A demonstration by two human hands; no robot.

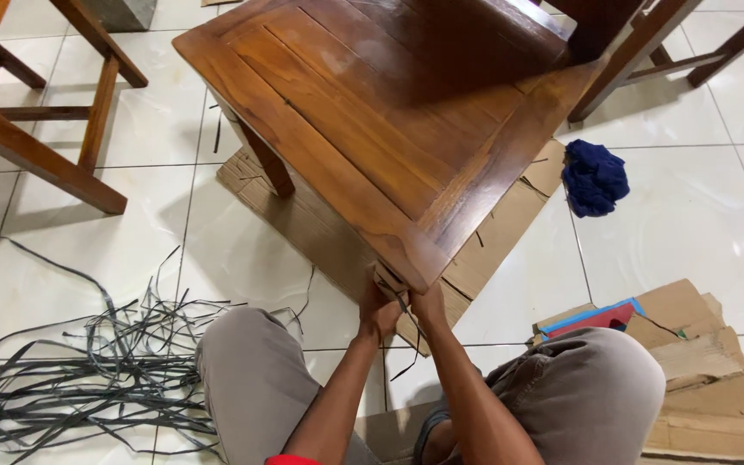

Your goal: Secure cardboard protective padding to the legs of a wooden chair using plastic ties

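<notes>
We hold our left hand [379, 312] and right hand [429, 303] side by side under the near corner of the wooden tabletop [389, 112], both grips closed around a dark strap [404, 303] there. Flattened cardboard [320, 226] lies beneath on the tiled floor [691, 224]; loose straps [71, 379] sprawl at our left.

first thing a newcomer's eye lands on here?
The brown wooden table fills the centre, standing on flat cardboard. Both hands, left and right, meet under its near corner. A tangle of dark straps sprawls lower left; a blue cloth lies right.
</notes>
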